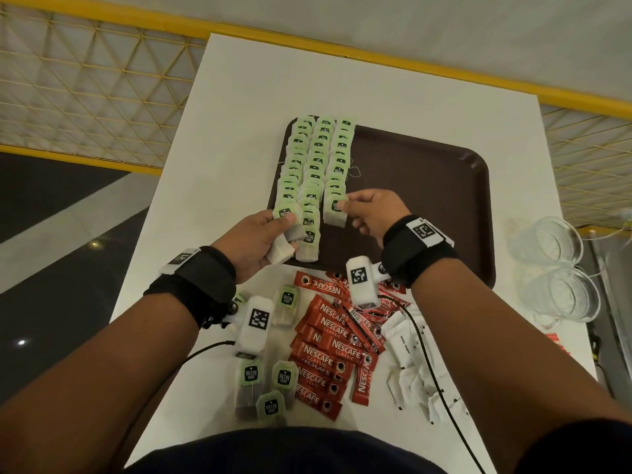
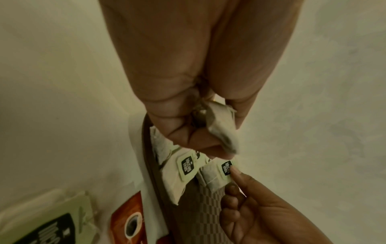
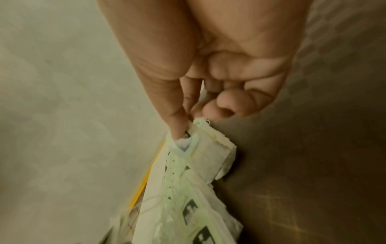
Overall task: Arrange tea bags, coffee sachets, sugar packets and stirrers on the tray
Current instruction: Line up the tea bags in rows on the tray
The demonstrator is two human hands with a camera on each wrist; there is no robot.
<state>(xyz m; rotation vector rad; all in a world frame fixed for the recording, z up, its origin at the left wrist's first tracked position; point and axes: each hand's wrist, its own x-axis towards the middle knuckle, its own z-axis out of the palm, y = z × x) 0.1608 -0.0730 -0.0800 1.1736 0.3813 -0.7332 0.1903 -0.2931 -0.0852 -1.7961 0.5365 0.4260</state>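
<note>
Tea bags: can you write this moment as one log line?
left hand: holds tea bags | right hand: pinches tea bag on tray | coffee, sugar: on table

1. Right hand [image 3: 208, 69]: we recorded it from the wrist side, filling the upper middle of the view, the fingers curled in toward the palm.
2. Thumb [image 3: 167, 92]: it pressed down on the green tag [image 3: 189, 142] of the nearest tea bag [image 3: 217, 156], pinching it against a fingertip.
3. Row of tea bags [image 3: 188, 206]: overlapping, green tags uppermost, it ran from the pinched bag to the lower edge; the print was too blurred for us to read.
4. Brown tray [image 3: 313, 156]: it lay to the right of the row.
5. Yellow bar [image 3: 144, 178]: we noted it to the left of the bags.
</note>
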